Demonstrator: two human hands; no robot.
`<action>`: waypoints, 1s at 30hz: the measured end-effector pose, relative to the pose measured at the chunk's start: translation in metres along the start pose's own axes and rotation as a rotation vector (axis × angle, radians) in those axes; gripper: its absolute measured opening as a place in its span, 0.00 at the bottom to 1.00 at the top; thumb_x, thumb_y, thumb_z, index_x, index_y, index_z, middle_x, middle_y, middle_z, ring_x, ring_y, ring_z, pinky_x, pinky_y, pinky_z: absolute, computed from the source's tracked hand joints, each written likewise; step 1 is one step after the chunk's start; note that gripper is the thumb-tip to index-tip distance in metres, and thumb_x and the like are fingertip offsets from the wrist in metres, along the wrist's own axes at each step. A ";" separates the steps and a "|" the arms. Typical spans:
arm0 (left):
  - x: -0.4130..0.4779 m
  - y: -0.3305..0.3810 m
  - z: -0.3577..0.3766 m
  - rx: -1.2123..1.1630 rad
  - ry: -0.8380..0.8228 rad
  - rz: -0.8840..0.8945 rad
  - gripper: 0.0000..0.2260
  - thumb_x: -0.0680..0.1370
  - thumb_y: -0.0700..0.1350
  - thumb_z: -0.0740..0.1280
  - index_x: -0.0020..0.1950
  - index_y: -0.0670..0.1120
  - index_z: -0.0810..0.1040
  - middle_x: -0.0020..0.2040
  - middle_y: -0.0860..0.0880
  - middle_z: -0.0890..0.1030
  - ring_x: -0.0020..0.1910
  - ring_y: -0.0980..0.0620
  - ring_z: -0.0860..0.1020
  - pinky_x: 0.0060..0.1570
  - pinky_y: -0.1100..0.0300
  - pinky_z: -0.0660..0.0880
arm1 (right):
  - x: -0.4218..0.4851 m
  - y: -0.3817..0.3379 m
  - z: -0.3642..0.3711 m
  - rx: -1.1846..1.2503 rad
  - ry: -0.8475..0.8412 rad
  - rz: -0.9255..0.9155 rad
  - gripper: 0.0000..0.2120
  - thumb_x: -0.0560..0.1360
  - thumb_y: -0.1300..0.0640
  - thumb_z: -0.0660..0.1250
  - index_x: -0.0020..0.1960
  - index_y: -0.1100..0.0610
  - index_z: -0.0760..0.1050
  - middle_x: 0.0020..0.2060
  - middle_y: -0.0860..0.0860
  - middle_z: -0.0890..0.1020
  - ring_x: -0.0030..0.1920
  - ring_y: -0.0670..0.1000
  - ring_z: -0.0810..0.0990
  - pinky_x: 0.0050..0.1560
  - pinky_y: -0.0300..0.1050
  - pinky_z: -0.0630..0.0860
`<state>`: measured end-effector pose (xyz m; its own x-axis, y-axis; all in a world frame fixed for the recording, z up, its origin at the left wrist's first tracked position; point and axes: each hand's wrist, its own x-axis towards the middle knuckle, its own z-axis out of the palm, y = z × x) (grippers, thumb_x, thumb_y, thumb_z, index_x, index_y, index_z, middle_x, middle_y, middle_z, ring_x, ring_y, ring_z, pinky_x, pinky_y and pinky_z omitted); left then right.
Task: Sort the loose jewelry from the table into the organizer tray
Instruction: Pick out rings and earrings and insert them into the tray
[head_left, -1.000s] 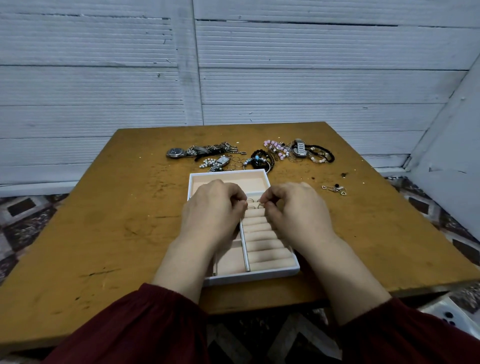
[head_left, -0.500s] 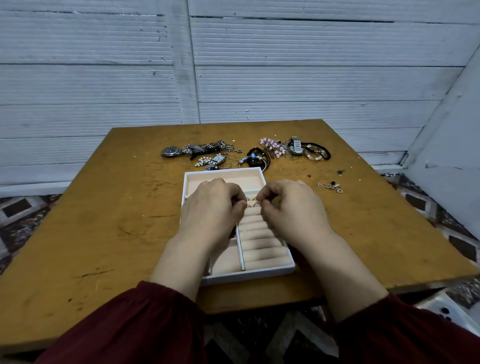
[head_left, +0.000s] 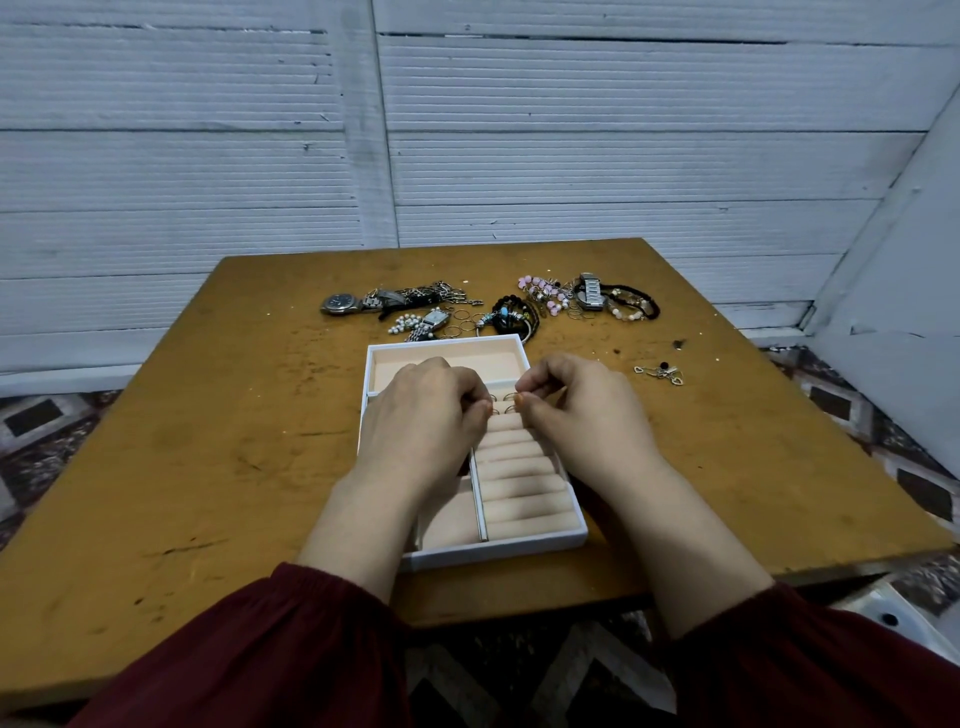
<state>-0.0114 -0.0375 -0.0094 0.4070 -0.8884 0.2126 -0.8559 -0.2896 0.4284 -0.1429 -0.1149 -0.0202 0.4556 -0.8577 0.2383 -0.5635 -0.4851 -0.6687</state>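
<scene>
You work facing a wall (head_left: 571, 156) of white, finely ribbed boards laid in horizontal courses, scuffed in places, with one upright batten (head_left: 371, 156) left of centre. A plain white panel (head_left: 893, 322) slants in on your right. The desk (head_left: 208, 467) is a worn ochre-brown board, scratched and specked. The floor (head_left: 36, 421) shows dark patterned tiling. Light is dim and even.

tray (head_left: 498, 554) on table (head_left: 208, 441) centre | jewelry pile (head_left: 488, 312) behind tray | small chain (head_left: 660, 373) right of tray | rings (head_left: 509, 398) in tray
</scene>
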 end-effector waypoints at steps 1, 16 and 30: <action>0.000 0.000 0.000 0.003 -0.001 0.003 0.06 0.78 0.52 0.64 0.49 0.55 0.80 0.49 0.52 0.76 0.55 0.50 0.73 0.44 0.55 0.70 | 0.000 0.000 0.000 -0.001 0.000 0.000 0.04 0.72 0.55 0.68 0.40 0.47 0.76 0.36 0.44 0.82 0.39 0.47 0.81 0.43 0.49 0.79; 0.001 -0.003 0.001 -0.030 -0.017 -0.005 0.05 0.78 0.52 0.64 0.47 0.55 0.80 0.45 0.54 0.74 0.53 0.50 0.74 0.45 0.54 0.73 | -0.001 0.000 0.000 0.002 -0.003 0.004 0.03 0.73 0.55 0.68 0.42 0.47 0.77 0.37 0.44 0.82 0.40 0.46 0.80 0.43 0.49 0.79; 0.003 0.005 -0.001 -0.520 0.310 0.009 0.05 0.79 0.47 0.63 0.49 0.53 0.79 0.42 0.56 0.80 0.37 0.57 0.73 0.38 0.59 0.68 | 0.001 0.011 -0.023 0.353 0.442 -0.045 0.08 0.71 0.57 0.65 0.46 0.46 0.76 0.46 0.47 0.80 0.36 0.43 0.75 0.40 0.42 0.74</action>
<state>-0.0139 -0.0406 -0.0057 0.5413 -0.7220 0.4309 -0.6236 -0.0011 0.7817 -0.1646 -0.1254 -0.0109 0.0991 -0.8642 0.4934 -0.2511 -0.5015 -0.8279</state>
